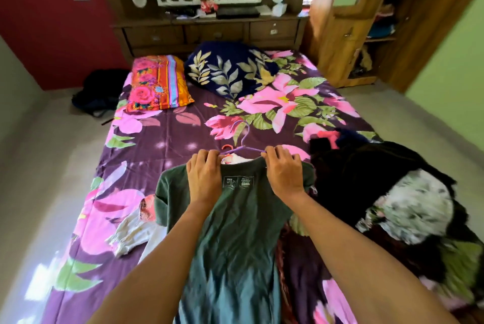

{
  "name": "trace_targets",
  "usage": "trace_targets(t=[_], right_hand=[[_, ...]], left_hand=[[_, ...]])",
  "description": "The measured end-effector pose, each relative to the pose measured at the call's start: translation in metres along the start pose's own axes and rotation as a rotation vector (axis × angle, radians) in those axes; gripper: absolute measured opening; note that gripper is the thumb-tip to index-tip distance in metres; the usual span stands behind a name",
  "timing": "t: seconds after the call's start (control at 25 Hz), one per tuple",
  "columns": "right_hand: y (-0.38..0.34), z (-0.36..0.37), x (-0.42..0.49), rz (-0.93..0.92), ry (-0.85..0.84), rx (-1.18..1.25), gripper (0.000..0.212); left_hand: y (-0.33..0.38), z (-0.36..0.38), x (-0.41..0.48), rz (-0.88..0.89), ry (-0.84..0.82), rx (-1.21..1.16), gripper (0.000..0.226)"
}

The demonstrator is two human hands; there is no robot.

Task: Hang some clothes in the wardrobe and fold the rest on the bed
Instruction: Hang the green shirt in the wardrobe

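The left hand (205, 177) and the right hand (284, 171) each curl their fingers over a shoulder of the green T-shirt (235, 232), pinching the cloth at either side of the neckline against the arms of a purple hanger (244, 150), whose hook points away across the bed (162, 140). The shirt lies lengthwise on the sheet, collar away from the person and hem towards them, one sleeve spread to the left. It looks like thin, soft knit: light, limp, and likely to slide off the smooth hanger if lifted by the body of the cloth. The safer hold appears to be the hanger itself, at the hook or at the neck just below it, once both shoulders sit squarely over its arms; the hanger is slim and probably flexes a little, so it wants no hard pull. Just right of the shirt a dark heap of clothes (392, 192) waits, soft and tangled, and a pale garment (131, 234) lies crumpled to the left. The open wardrobe (348, 35) stands well apart, beyond the bed's far right corner.
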State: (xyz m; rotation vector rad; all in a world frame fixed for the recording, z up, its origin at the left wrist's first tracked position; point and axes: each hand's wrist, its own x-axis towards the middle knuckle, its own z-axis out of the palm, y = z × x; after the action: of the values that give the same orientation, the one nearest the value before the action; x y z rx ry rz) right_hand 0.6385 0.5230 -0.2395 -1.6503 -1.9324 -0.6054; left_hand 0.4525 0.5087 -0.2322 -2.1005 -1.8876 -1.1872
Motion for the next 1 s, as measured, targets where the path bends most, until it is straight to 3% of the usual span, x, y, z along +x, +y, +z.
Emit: trace_targets(t=[0.36,0.56,0.72,0.88,1.0], right_hand=[[0.008,-0.269,-0.126,0.205,0.233,-0.152,0.031],[0.028,-0.390,-0.205,0.307,0.310,-0.123,0.035],[0.065,-0.482,-0.277,0.397,0.322,-0.334,0.033],[0.092,-0.569,-0.355,0.595,0.416,-0.426,0.025],[0.110,-0.644,-0.422,0.735,0.376,-0.570,0.015]], left_hand=[[0.149,-0.133,-0.076,0.300,0.078,-0.351,0.028],[0.250,-0.179,-0.116,0.352,-0.064,-0.609,0.020],[0.346,-0.210,-0.163,0.454,-0.189,-0.801,0.017],[0.448,-0.237,-0.236,0.578,-0.336,-0.899,0.021],[0.526,-0.259,-0.307,0.662,-0.494,-0.864,0.027]])
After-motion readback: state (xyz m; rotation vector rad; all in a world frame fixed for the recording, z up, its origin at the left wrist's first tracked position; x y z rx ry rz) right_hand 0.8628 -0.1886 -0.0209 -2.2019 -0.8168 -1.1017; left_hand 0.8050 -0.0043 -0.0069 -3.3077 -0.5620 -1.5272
